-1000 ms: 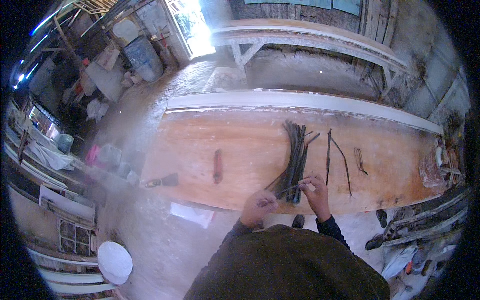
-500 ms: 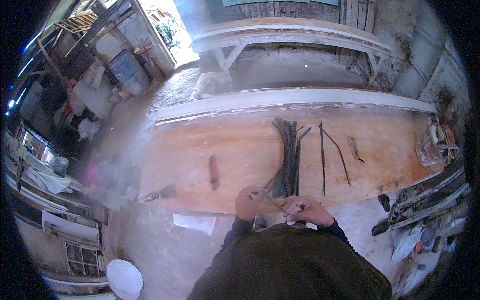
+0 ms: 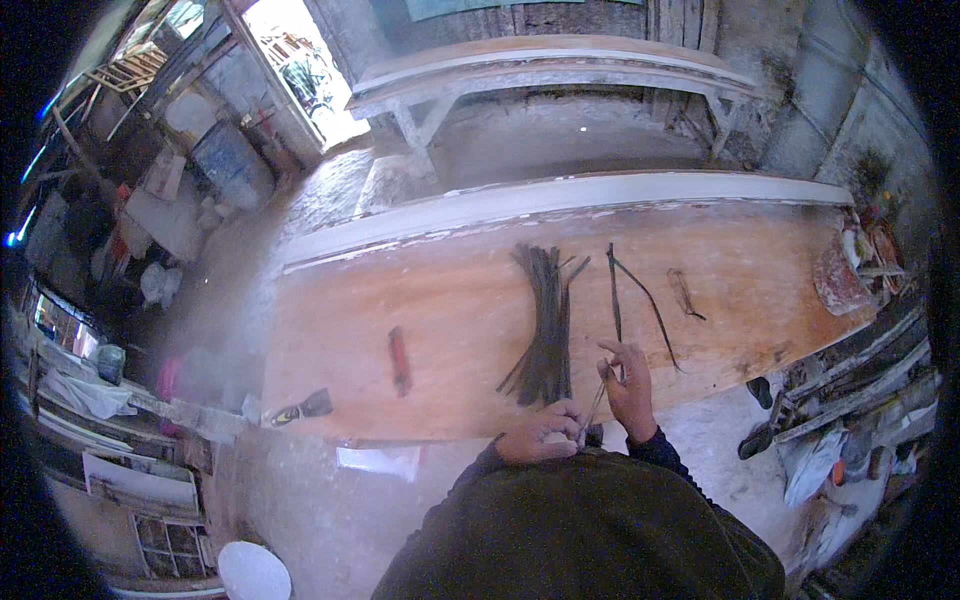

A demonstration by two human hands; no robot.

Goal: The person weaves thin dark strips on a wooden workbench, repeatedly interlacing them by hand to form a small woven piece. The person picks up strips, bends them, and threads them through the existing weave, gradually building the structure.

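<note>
Near the table's front edge, my left hand (image 3: 540,433) is closed with a thin dark strip (image 3: 594,404) pinched in its fingers. The strip slants up to my right hand (image 3: 630,391), which pinches its other part between thumb and fingers. Just beyond my left hand lies a bundle of dark, narrow strips (image 3: 546,320), its ends fanned out. Two single strips, one straight (image 3: 615,298) and one bent (image 3: 650,302), lie right of the bundle. Farther right is a small coiled loop (image 3: 684,293).
The wooden tabletop (image 3: 450,290) also holds a red utility knife (image 3: 400,362) and a putty knife (image 3: 303,407) at left. A white board (image 3: 560,205) runs along its far edge. A cluttered container (image 3: 845,275) sits at the right end. A long bench (image 3: 550,75) stands behind.
My right hand has risen farther over the table, and my left hand has shifted right and closer to my body. The held strip now slants up toward the right hand. The view has shifted slightly.
</note>
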